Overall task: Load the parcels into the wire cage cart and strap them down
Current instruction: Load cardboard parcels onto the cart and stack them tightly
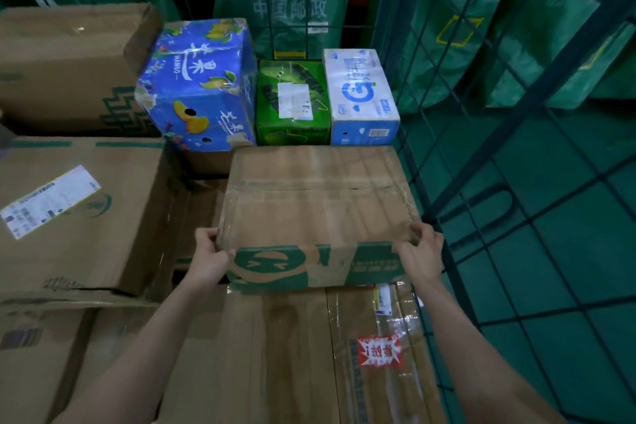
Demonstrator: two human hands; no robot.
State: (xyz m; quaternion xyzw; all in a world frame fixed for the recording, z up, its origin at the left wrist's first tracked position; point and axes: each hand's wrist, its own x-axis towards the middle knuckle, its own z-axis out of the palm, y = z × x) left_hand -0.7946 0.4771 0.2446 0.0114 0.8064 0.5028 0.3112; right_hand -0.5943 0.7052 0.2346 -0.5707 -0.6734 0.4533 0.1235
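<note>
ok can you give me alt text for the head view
A person's left grip and right grip hold a taped brown box by its near corners, over other cartons in a wire cage. Behind it sit a blue mango box, a green box and a white box.

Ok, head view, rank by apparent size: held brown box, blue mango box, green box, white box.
Held brown box, though nearest camera
blue mango box
then green box and white box, too alike to rank
</note>
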